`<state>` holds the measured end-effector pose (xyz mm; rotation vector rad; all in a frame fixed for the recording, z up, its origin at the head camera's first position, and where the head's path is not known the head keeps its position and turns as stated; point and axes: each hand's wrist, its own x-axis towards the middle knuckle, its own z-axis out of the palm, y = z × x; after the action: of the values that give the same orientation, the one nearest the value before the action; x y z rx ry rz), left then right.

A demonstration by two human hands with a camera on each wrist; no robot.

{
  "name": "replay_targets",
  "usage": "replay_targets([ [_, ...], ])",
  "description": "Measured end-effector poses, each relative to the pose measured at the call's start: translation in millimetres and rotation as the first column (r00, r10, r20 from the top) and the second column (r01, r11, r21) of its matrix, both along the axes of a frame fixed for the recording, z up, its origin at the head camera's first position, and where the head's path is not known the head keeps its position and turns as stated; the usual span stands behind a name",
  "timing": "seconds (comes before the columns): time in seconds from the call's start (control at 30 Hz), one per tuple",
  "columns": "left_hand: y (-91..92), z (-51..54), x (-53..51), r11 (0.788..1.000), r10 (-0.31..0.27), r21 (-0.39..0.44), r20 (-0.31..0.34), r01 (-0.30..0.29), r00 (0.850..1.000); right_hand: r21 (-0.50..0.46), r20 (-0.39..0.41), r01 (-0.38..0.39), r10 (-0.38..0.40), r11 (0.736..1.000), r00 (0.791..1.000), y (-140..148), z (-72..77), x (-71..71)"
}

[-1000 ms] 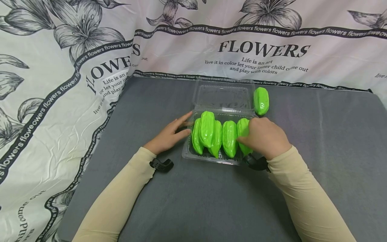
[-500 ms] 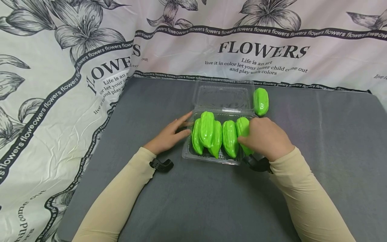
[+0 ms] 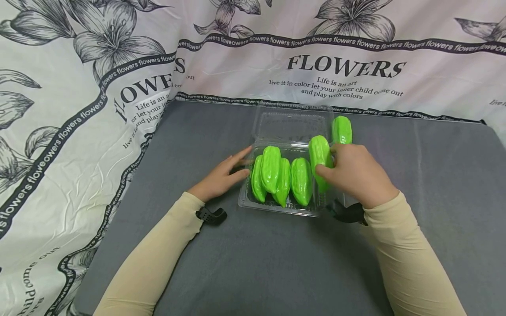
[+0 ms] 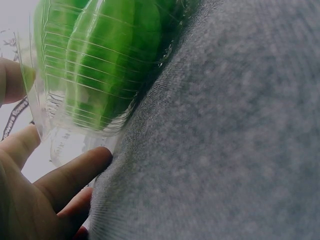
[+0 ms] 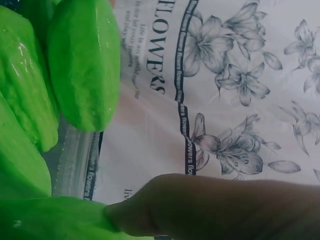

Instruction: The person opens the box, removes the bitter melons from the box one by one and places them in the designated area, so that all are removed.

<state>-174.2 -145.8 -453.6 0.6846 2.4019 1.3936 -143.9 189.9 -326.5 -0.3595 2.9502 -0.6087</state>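
Observation:
In the head view, my right hand (image 3: 357, 173) pinches a glossy, ridged, bright green vegetable (image 3: 320, 151) between thumb and fingers, over the right end of a clear plastic clamshell box (image 3: 276, 210). The thumb pressing on the held vegetable (image 5: 55, 217) also shows in the right wrist view. My left hand (image 3: 219, 177) has its fingers spread and touches the box's left side. Seen from the left wrist, those fingers (image 4: 75, 175) lie against the clear wall. Several like vegetables (image 3: 301, 181) lie in the box, one (image 3: 270, 169) on top of others at the left.
The box's raised clear lid (image 3: 292, 125) lies back toward the wall. Another green vegetable (image 3: 342, 129) sits on the grey cloth right of the lid, partly behind my right hand. The grey table surface (image 3: 253, 263) extends in front. Flower-printed cloth (image 3: 237, 66) hangs behind and at left.
My right hand has lifted the rightmost green vegetable up and slightly away from its place in the box. The left hand stays where it was.

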Motion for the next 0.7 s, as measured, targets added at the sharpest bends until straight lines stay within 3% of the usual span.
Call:
replay_targets([
  [0.37, 0.6, 0.2, -0.1, 1.0, -0.002, 0.003, 0.004, 0.001, 1.0, -0.1, -0.045, 0.068, -0.073, 0.993, 0.996, 12, 4.4, -4.7],
  [0.57, 0.8, -0.6, -0.6, 1.0, 0.0, 0.013, 0.012, 0.0, 1.0, -0.133, -0.07, 0.147, -0.157, 0.98, 0.985, 22, 6.6, -8.9],
  [0.7, 0.8, -1.0, -0.9, 1.0, -0.003, 0.02, 0.015, 0.003, 1.0, -0.166, -0.131, 0.166, -0.189, 0.972, 0.973, 30, 7.2, -12.8],
])
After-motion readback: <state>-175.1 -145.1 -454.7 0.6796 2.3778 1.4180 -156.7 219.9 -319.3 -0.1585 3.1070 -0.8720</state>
